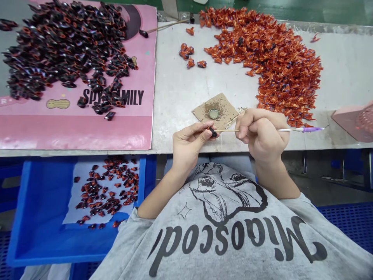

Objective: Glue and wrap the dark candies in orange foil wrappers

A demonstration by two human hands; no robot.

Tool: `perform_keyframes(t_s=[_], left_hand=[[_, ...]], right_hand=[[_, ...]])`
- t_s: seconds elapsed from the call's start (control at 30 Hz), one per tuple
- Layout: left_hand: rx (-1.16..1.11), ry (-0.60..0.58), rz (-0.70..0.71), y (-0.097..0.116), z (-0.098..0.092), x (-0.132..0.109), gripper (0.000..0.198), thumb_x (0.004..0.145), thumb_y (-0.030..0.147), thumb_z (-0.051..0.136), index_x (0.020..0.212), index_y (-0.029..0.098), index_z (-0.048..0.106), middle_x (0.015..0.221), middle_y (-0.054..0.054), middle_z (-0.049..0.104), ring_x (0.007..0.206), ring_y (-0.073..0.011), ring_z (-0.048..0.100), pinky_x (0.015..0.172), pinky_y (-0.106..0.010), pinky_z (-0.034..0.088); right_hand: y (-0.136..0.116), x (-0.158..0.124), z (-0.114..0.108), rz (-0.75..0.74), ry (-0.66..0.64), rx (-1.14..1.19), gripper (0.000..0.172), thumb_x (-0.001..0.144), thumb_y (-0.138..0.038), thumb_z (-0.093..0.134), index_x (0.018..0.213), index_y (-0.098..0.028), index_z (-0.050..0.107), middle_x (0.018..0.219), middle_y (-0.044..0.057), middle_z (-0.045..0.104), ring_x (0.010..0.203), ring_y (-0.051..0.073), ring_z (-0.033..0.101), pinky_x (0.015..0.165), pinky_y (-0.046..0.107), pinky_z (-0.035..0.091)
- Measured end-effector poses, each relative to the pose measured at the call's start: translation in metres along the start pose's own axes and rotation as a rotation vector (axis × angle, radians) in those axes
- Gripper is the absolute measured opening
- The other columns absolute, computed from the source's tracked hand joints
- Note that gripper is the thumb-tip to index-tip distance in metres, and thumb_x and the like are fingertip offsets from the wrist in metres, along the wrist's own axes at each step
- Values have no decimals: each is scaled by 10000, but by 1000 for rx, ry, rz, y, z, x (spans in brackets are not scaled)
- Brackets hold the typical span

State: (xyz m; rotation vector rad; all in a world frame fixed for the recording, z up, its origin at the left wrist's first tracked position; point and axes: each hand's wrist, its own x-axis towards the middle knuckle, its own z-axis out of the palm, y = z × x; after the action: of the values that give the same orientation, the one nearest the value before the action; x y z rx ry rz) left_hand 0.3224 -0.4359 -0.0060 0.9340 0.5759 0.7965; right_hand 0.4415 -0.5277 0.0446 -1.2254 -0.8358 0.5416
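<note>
My left hand (190, 142) pinches a small black-and-orange piece (212, 132) between thumb and fingers, just above the table's front edge. A thin stick (229, 131) is gripped in my right hand (260, 130), its pale wooden end at the small piece. Behind that hand a white shaft with a purple section and a fine tip sticks out to the right; whether it is one tool with the stick, I cannot tell. Just beyond my hands, a small round cap (213, 113) with pale contents sits on a speckled square of cardboard (229, 107).
Black-and-orange pieces (64, 46) heap on a pink mat (125, 132) at left. Shiny orange pieces (285, 66) pile at back right. A blue bin (37, 233) below left holds several pieces on white paper. A pink object (355, 120) stands at right.
</note>
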Motion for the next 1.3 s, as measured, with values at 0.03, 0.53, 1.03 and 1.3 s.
perform_keyframes(t_s=[0.03, 0.53, 1.03, 1.3], left_hand=[[2, 3, 0, 0, 1, 0, 305, 564, 442, 939, 768, 254, 814, 757, -3, 791, 614, -113, 720, 614, -233, 615], [0, -56, 37, 1, 1, -4, 219, 653, 375, 907, 827, 273, 824, 791, -2, 792, 678, -112, 741, 696, -239, 622], [42, -62, 81, 0, 0, -4, 197, 657, 366, 908, 820, 292, 826, 837, -3, 793, 731, -119, 728, 739, -264, 623], [25, -32, 64, 0, 1, -4, 233, 615, 374, 929, 793, 264, 825, 853, -37, 782, 798, -160, 728, 777, -318, 612]], right_hand=[[0, 0, 0, 7, 9, 15, 262, 757, -110, 475, 543, -199, 597, 500, -15, 492, 429, 95, 390, 428, 261, 250], [4, 5, 0, 43, -13, 59, 243, 735, -111, 472, 535, -191, 584, 465, -20, 451, 409, 94, 375, 412, 254, 248], [4, 4, 0, 77, 14, 23, 254, 753, -151, 507, 513, -211, 566, 470, -14, 435, 414, 100, 340, 412, 268, 243], [6, 1, 0, 71, 35, -39, 345, 856, -249, 543, 515, -204, 516, 459, -24, 379, 416, 91, 323, 423, 273, 246]])
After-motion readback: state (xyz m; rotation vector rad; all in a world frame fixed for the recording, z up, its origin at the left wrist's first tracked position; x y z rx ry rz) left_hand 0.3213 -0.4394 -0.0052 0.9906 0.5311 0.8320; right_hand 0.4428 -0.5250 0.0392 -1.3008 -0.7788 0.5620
